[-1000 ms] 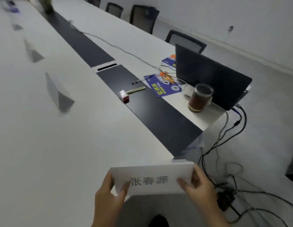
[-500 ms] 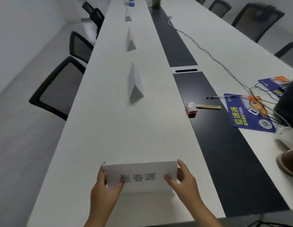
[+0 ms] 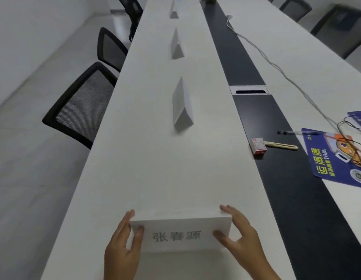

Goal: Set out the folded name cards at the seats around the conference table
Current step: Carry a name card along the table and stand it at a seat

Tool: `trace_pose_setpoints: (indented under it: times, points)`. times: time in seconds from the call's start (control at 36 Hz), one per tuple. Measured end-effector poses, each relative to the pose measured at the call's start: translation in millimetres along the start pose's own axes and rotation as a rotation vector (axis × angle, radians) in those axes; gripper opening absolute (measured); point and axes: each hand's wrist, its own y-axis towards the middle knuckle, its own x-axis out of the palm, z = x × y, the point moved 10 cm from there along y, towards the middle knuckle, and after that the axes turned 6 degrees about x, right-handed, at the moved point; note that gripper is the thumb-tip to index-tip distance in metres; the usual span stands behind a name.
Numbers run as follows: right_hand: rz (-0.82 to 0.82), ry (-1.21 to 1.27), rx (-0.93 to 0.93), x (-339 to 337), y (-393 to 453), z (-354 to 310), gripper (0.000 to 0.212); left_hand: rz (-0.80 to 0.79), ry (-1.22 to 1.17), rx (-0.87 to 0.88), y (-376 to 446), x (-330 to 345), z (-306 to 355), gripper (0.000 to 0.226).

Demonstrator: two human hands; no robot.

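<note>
A white folded name card (image 3: pixel 179 235) with dark printed characters stands on the white conference table (image 3: pixel 147 168) near its front end. My left hand (image 3: pixel 123 251) pinches the card's left end and my right hand (image 3: pixel 242 241) pinches its right end, thumbs on the printed face. Further along the same table strip stand three more folded cards in a row: the nearest (image 3: pixel 182 106), the middle one (image 3: pixel 176 46) and the far one (image 3: pixel 173 12).
Black mesh chairs (image 3: pixel 82 104) line the table's left side, others stand at the far right (image 3: pixel 337 27). On the dark centre strip (image 3: pixel 276 178) lie a small red box (image 3: pixel 258 146), a cream tool (image 3: pixel 281 145) and a pen. A blue leaflet (image 3: pixel 337 158) and cables lie right.
My view swung left from the table's end to along the left strip. Both hands carried the name card forward and lowered it onto the table, where it now stands.
</note>
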Motion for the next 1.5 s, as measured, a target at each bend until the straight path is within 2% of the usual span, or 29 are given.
trace_pose_setpoints:
  times: [0.06,0.17,0.31,0.36,0.39,0.5,0.58,0.64,0.72,0.83,0.94,1.22,1.31,1.36,1.42,1.5]
  points:
    - [0.007,0.034,-0.003,-3.2,2.0,0.2,0.063,0.060,-0.007,-0.024,-2.0,-2.9,5.0,0.034]
    - [0.013,0.122,-0.032,-15.1,4.7,-4.6,0.059,0.153,-0.008,-0.014,-11.6,-0.4,24.1,0.062]
    - [0.003,0.228,-0.073,-45.2,11.0,-23.4,0.054,0.304,-0.049,0.011,-18.7,0.4,64.6,0.050]
    - [0.006,0.330,-0.041,-64.4,20.2,-17.5,0.055,0.332,-0.078,0.016,-20.7,13.2,83.0,0.056]
    - [0.022,0.376,-0.031,-76.3,24.9,-13.0,0.057,0.330,-0.092,0.026,-20.8,22.7,93.5,0.058]
    - [0.102,0.508,-0.010,-130.7,33.6,2.2,0.062,0.285,-0.174,0.056,-19.7,71.5,132.0,0.045]
    - [0.155,0.503,-0.011,-173.3,34.8,16.0,0.073,0.232,-0.197,0.065,-20.0,110.8,160.5,0.049]
    - [0.196,0.464,0.015,-199.5,38.9,30.4,0.067,0.171,-0.167,0.064,-18.3,141.7,176.0,0.048]
    - [0.249,0.407,0.070,-229.1,54.2,60.9,0.041,0.047,-0.131,0.024,-11.1,195.5,184.0,0.048]
    - [0.204,0.289,0.124,-241.4,84.1,91.9,0.044,-0.130,-0.072,-0.078,1.2,256.6,176.8,0.048]
    - [0.113,0.245,0.165,-233.8,113.1,111.8,0.053,-0.110,-0.048,-0.134,19.0,283.3,165.1,0.046]
    - [0.060,0.209,0.137,-215.9,167.6,121.8,0.059,-0.075,-0.041,-0.180,60.6,302.4,151.5,0.054]
    - [0.026,0.174,0.128,-212.2,168.7,127.2,0.071,-0.081,-0.033,-0.202,61.7,301.6,142.4,0.062]
    - [0.061,0.179,0.181,-214.7,165.5,141.8,0.077,-0.075,-0.038,-0.243,56.3,301.3,133.6,0.063]
    - [0.139,0.140,0.230,-219.7,161.3,158.0,0.068,-0.070,-0.054,-0.264,47.9,302.1,125.8,0.052]
    - [0.219,0.040,0.217,-222.9,157.1,166.2,0.037,-0.061,-0.041,-0.299,36.1,302.9,112.9,0.040]
